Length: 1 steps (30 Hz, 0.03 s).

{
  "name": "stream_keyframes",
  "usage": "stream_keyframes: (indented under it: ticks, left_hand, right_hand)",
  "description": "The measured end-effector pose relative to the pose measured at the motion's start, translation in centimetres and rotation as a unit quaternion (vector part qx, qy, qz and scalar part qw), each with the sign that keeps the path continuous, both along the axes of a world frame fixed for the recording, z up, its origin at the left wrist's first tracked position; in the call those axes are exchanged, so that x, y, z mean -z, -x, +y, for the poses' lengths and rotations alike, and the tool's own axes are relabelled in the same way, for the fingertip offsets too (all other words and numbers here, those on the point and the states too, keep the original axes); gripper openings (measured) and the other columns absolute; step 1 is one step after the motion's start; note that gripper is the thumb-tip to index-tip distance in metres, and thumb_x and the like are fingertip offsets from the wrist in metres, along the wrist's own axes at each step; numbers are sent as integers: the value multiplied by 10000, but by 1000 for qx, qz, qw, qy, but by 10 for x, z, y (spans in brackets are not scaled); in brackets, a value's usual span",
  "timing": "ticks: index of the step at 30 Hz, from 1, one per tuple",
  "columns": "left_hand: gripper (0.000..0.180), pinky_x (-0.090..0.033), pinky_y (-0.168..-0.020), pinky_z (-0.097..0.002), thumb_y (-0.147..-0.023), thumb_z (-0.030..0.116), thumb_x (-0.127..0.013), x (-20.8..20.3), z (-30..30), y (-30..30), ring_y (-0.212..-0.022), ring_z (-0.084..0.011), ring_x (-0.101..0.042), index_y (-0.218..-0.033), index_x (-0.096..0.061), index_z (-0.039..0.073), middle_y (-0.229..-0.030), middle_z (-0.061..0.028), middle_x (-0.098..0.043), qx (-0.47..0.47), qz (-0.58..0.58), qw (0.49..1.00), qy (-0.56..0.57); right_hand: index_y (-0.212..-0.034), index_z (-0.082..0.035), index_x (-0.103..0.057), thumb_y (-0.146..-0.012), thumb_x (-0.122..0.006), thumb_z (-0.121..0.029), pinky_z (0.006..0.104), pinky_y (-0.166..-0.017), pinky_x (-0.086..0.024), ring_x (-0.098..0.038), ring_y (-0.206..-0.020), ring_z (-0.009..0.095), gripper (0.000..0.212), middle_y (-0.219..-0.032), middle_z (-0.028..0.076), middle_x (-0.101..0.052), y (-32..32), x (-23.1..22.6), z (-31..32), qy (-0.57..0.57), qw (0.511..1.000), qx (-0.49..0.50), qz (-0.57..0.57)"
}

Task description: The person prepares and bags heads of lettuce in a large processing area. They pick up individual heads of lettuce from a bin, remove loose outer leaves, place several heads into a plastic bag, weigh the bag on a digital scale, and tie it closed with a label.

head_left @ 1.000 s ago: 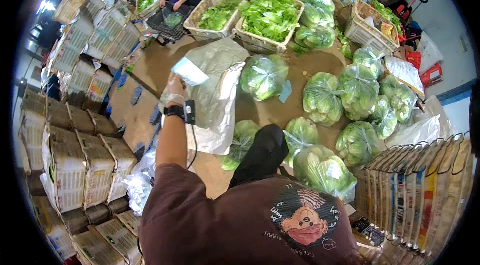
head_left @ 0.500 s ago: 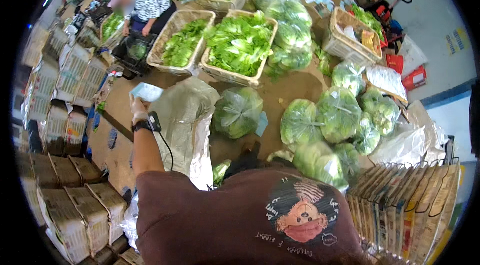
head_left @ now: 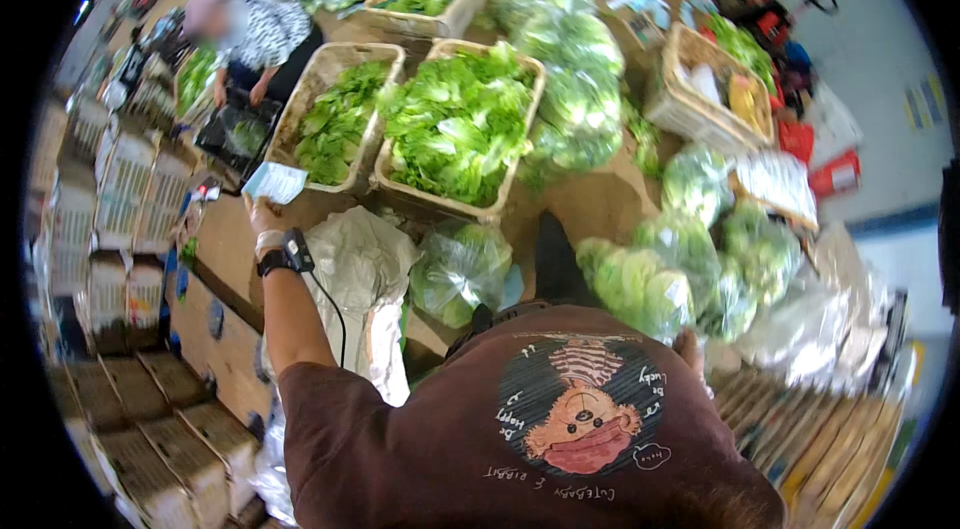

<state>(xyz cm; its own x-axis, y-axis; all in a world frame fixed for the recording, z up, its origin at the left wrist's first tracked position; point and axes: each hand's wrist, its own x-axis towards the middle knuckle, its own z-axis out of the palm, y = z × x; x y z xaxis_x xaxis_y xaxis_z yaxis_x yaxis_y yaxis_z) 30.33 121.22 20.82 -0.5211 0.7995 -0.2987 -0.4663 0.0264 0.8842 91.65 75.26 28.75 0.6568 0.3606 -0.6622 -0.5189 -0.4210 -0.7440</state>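
My left hand (head_left: 264, 219) is closed on a pale blue paper slip (head_left: 276, 183), held out in front of the left crate of leafy greens (head_left: 318, 179). A band and a dark strap with a cabled device (head_left: 296, 251) sit on that wrist. Only a small part of my right hand (head_left: 689, 349) shows beyond my shirt, against the lower edge of a clear bag of green vegetables (head_left: 650, 291); its fingers are hidden. Another clear bag of greens (head_left: 460, 274) sits in front of me, beside a crumpled pale sack (head_left: 360, 254).
A second crate (head_left: 440, 199) is heaped with lettuce. Bagged greens (head_left: 580, 79) are piled beyond it. At the far left a person (head_left: 265, 34) bends over a black crate (head_left: 240, 134). Stacked crates (head_left: 130, 189) line the left; flattened crates (head_left: 810, 429) stand at the right.
My left hand has brought the paper slip closer to the left crate. My body and view have shifted, and part of my right hand has come into sight beside the bagged greens.
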Motion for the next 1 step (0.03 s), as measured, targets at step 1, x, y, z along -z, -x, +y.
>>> stream_keyframes:
  ticks: [1]
  left_hand:
    - [702, -301, -403, -229, -778, -37, -432, 1, 9, -1, -456, -88, -343, -1380, -248, 273, -599, 14, -374, -2, 3, 1000, -20]
  right_hand:
    - [-554, -200, -346, -861, -487, -271, 238, -386, -191, -244, -383, 83, 346, -463, -67, -283, -7, 1, -6, -7, 999, -32, 4]
